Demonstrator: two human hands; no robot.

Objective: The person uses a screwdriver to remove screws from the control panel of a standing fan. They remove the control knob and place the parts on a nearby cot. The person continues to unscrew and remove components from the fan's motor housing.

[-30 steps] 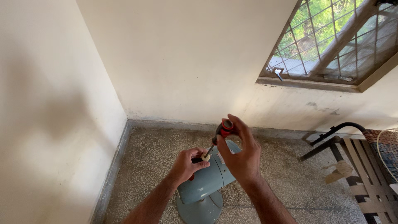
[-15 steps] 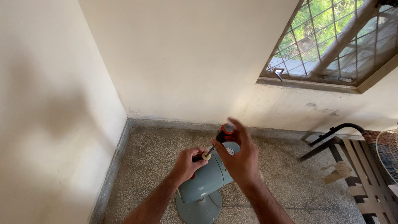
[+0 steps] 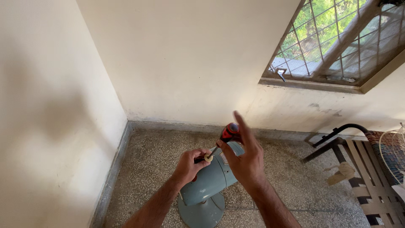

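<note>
We are pinching a small cream knob [image 3: 208,158] in our clenched left hand [image 3: 190,165] atop the grey-blue fan motor [image 3: 213,179] on the floor, steadying it, while our right hand [image 3: 244,162] is loosely fingering the red screwdriver [image 3: 229,132].

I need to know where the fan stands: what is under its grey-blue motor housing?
Under the motor housing a round base rests on the speckled floor. The neck joining them is hidden by the housing.
</note>
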